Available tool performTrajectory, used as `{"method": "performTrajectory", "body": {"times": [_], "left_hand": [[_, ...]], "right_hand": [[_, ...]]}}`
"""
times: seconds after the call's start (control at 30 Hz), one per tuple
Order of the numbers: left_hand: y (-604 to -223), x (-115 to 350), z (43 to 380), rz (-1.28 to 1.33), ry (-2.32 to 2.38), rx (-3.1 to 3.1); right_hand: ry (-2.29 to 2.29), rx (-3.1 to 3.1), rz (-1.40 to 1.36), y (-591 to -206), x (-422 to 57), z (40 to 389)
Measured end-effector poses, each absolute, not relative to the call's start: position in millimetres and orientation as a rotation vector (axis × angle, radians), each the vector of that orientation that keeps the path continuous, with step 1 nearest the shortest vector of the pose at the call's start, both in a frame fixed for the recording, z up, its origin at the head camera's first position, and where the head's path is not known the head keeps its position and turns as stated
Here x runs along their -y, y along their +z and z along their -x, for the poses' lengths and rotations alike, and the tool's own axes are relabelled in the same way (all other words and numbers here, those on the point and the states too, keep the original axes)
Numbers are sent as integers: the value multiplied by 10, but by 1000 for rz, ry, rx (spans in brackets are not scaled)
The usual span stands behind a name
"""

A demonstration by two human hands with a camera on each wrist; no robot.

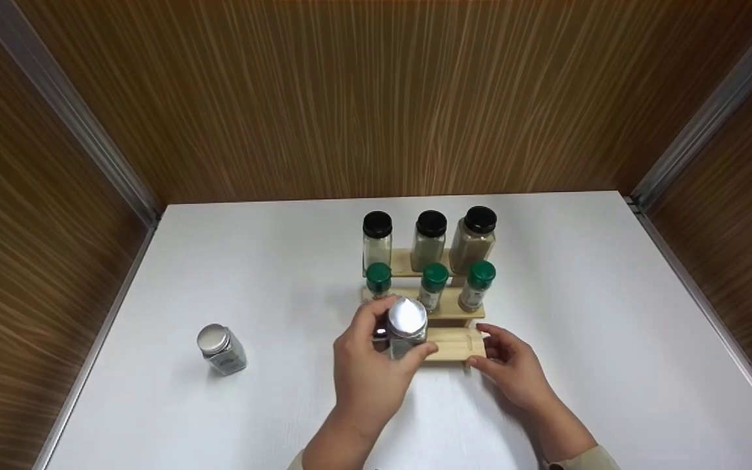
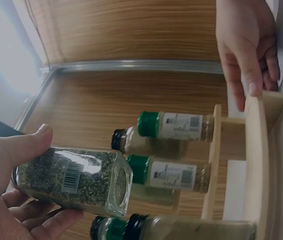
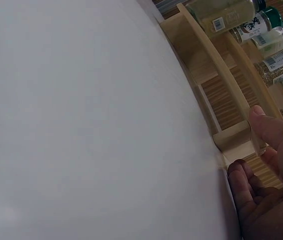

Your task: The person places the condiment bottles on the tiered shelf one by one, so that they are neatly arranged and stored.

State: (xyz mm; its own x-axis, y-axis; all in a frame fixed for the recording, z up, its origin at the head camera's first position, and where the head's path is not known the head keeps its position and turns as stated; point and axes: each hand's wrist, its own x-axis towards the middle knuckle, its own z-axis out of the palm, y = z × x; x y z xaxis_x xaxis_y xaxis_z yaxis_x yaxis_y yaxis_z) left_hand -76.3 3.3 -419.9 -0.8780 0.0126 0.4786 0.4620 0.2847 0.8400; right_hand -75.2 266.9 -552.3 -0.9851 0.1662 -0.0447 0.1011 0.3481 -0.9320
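My left hand [image 1: 376, 372] grips a square glass jar [image 2: 76, 177] of dried green herbs with a shiny silver lid [image 1: 408, 316]. The jar is held over the lowest step of a three-tier wooden spice rack [image 1: 454, 344], above its surface in the left wrist view. At the left end of that step stands another jar [image 2: 196, 227] with a dark lid, mostly hidden behind my left hand in the head view. My right hand [image 1: 513, 365] pinches the right end of the lowest step, its thumb [image 3: 266, 125] on the step's edge.
Three green-capped bottles [image 1: 434, 277] stand on the middle step, and three black-capped jars [image 1: 429, 245] on the top one. Off to the left on the white table [image 1: 271, 274] is a silver-lidded jar [image 1: 222, 349]. Wood-grain panels [image 1: 376, 98] enclose the table's back and sides.
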Motion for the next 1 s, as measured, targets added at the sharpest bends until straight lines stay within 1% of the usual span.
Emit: {"method": "performTrajectory", "body": {"times": [0.27,0.5,1.0], "left_hand": [[-4339,-265,741,418,-1682,2302],[-4528,-468,750,412,-1595,2369],[-4896,-672,812,389,-1443,2442]], "right_hand": [[1736,2533,282,-5479,-2685,752],[1752,2517,281,-5469,-2697,756],[1757,2515,227,-5507,-2678,750]]}}
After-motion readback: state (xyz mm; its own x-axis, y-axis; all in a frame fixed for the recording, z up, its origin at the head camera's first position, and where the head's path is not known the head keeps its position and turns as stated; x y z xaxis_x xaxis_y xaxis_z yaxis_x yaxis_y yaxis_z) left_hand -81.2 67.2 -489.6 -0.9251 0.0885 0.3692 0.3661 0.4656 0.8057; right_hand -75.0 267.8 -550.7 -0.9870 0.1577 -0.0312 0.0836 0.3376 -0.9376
